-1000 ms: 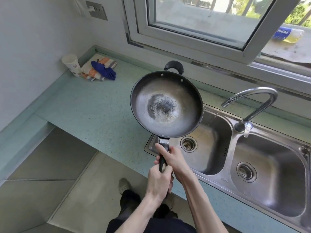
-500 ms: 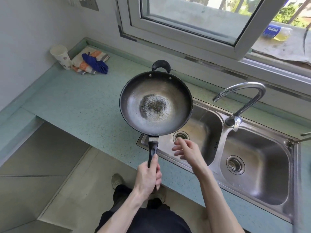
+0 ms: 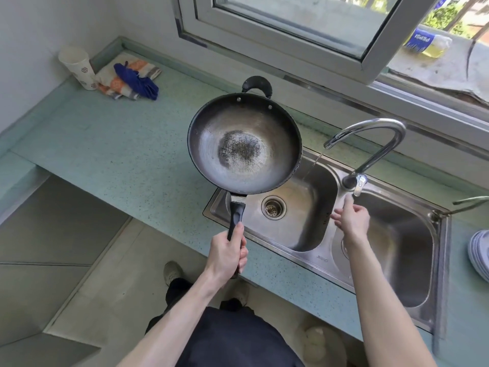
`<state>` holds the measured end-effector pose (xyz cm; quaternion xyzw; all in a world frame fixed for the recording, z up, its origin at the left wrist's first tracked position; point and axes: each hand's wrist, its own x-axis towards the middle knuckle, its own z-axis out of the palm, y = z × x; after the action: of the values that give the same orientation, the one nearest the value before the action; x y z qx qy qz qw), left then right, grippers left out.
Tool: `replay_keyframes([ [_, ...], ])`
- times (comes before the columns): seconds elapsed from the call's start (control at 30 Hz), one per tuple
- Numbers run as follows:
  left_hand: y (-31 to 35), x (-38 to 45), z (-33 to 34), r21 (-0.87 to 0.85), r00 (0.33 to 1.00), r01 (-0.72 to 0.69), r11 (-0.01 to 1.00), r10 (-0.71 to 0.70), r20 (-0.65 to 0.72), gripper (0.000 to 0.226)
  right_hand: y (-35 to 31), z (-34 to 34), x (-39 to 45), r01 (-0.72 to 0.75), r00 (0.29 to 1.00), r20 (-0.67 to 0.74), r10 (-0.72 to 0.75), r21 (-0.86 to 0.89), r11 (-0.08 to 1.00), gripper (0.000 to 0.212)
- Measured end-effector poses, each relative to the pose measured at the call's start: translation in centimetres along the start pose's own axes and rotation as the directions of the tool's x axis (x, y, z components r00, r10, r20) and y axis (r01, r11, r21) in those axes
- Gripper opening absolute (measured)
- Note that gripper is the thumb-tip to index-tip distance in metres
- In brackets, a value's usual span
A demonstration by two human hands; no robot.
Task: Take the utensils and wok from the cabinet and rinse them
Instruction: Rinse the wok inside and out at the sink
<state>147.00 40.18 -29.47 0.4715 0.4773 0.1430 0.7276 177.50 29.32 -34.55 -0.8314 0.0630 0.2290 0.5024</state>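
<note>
The left hand [image 3: 227, 254] grips the long handle of the wok [image 3: 244, 144], which is held level above the table [image 3: 119, 144], at about nine o'clock from the faucet [image 3: 370, 139]. The right hand [image 3: 350, 217], fingers loose and holding nothing, reaches toward the faucet lever [image 3: 358, 182]. A thin stream falls into the sink [image 3: 312, 221]. With one hand carrying it, the wok could tip, or a sudden strong flow could splash off it. No utensils are visible; plates [image 3: 480, 254] at three o'clock are cut off.
</note>
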Motion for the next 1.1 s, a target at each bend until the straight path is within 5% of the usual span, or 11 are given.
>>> replay_keyframes([
  [0.1,-0.1,0.2,0.4,0.0,1.0,0.0,1.0,0.0,0.0,0.044,-0.7,-0.4,2.2,-0.012,0.997,-0.072,0.012,0.004,1.0,0.061],
  [0.23,0.1,0.6,0.7,-0.007,1.0,-0.008,1.0,0.008,0.009,0.043,-0.8,-0.2,4.5,0.0,0.989,-0.148,0.0,-0.003,1.0,0.038],
  [0.43,0.2,0.7,0.8,-0.013,0.999,-0.02,1.0,0.02,0.029,0.042,-0.6,-0.8,6.6,0.023,0.998,-0.059,-0.023,-0.007,1.0,0.023],
  [0.9,0.2,0.9,1.4,0.014,0.998,-0.036,0.999,0.035,0.052,0.042,-0.5,-1.6,7.4,0.046,0.999,0.036,-0.041,-0.176,0.983,0.033],
  [1.1,0.2,0.6,1.4,0.046,0.996,-0.056,0.997,0.053,0.065,0.042,-0.3,-1.2,4.4,-0.006,0.998,0.062,0.012,-0.09,0.996,0.037],
])
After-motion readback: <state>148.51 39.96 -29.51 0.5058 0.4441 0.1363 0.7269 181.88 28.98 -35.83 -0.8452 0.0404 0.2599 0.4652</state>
